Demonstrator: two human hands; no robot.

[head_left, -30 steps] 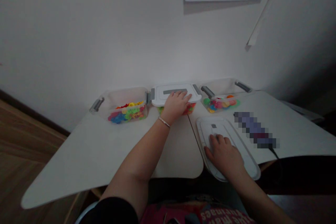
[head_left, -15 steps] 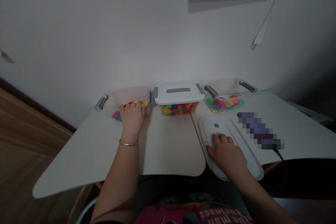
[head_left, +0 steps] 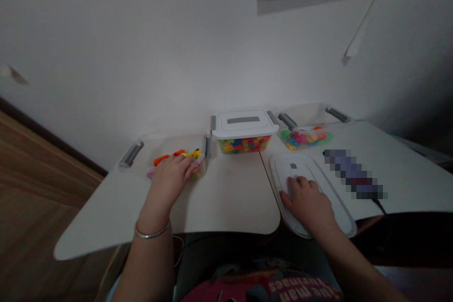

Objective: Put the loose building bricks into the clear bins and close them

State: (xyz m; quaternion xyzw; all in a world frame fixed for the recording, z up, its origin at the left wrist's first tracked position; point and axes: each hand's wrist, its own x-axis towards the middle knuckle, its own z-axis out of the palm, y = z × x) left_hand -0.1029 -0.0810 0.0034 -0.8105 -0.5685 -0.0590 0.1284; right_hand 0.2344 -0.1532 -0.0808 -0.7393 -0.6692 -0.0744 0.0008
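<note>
My left hand (head_left: 172, 177) is at the near wall of an open clear plastic box (head_left: 171, 141), its fingers hooked over the front rim and its thumb towards the outside. Inside that box lie orange, red, yellow and pink plastic pieces, partly covered by the hand. Flat on the table to the right is a white lid (head_left: 336, 214). My right hand (head_left: 309, 203) rests on top of it with the fingers apart and slightly bent; what is under the palm is hidden.
Between the hands, at the back, stands a lidded box (head_left: 244, 144) of coloured blocks. Another open box (head_left: 306, 137) with colourful pieces sits at the back right. A blurred-out object (head_left: 354, 174) with a cable lies right of the lid. The wall borders the white table (head_left: 226, 203).
My left hand and the left box have come nearer to me, away from the wall. My right hand stays on the lid. The camera view has shifted slightly.
</note>
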